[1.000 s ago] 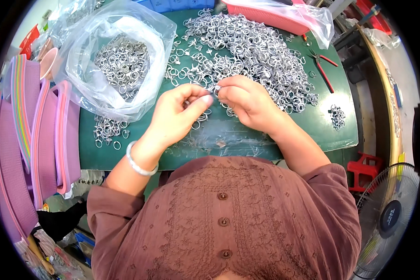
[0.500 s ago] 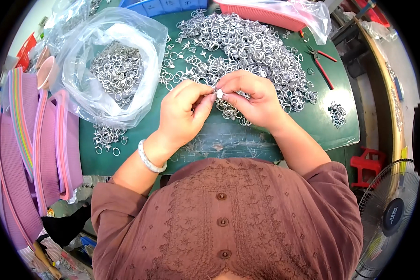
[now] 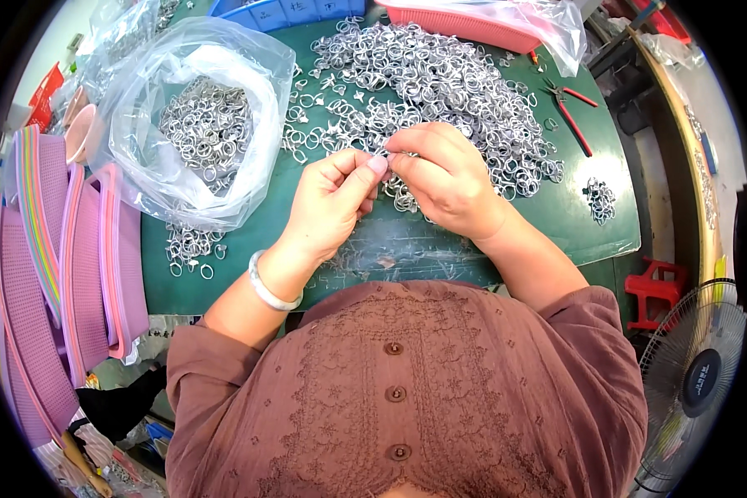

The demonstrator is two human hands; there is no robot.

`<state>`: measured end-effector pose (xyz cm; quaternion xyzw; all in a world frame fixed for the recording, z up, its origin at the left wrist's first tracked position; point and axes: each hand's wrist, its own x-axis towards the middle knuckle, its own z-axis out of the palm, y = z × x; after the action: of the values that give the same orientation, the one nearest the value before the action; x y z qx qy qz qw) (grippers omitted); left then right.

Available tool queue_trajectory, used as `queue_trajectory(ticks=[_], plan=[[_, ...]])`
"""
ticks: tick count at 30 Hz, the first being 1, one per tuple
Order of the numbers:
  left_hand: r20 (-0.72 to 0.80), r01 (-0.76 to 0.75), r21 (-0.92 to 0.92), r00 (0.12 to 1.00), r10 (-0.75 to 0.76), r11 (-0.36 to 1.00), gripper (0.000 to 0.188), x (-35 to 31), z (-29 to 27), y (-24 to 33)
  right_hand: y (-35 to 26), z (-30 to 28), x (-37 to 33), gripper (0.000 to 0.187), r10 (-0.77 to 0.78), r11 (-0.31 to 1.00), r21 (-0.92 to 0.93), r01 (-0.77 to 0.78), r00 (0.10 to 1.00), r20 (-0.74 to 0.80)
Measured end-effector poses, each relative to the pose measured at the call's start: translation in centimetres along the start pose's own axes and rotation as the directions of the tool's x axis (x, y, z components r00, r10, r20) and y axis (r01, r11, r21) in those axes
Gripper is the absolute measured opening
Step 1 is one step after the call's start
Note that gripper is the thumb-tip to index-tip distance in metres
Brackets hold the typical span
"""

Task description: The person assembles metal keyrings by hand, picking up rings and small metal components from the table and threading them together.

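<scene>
Near the table's front edge, my left hand (image 3: 332, 199) and my right hand (image 3: 448, 178) meet fingertip to fingertip. Both are pinched on one small silver metal ring (image 3: 383, 154), mostly hidden by the fingers. Just beyond my hands spreads a big heap of similar metal rings (image 3: 448, 79). To the left, a clear plastic bag (image 3: 261, 149) stands open with more rings (image 3: 207, 124) inside. A few loose rings (image 3: 192, 245) lie in front of the bag.
Red-handled pliers (image 3: 574, 124) and a small ring pile (image 3: 600, 201) lie on the green table (image 3: 440, 249) at right. Behind the heap stand a pink basket (image 3: 465, 26) and a blue tray (image 3: 282, 10). Purple baskets (image 3: 83, 257) stack at left; a fan (image 3: 697, 382) stands at right.
My right hand has rolled over, its back now turned up, and its fingers have closed in on the ring. The left thumb now points toward the right fingertips.
</scene>
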<state>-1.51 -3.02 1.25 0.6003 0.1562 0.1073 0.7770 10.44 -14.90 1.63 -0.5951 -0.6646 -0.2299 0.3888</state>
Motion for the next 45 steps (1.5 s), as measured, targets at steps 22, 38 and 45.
queue_trajectory(ticks=[22,38,45], plan=[[0.074,0.084,-0.222,0.995,-0.069,0.971,0.011,0.5,-1.0,-1.5,-0.3,0.3,0.0,0.020,0.158,0.964,0.214,-0.155,0.987,0.002],[-0.027,-0.056,-0.159,0.998,0.053,0.986,0.012,1.2,-2.9,-1.5,-1.4,-1.0,-0.1,0.012,0.126,0.896,0.295,-0.331,0.828,0.547],[-0.038,-0.121,-0.182,0.993,0.116,0.976,0.012,1.3,-3.5,-1.5,-3.4,-1.2,-0.9,0.010,0.124,0.918,0.193,-0.347,0.713,0.690]])
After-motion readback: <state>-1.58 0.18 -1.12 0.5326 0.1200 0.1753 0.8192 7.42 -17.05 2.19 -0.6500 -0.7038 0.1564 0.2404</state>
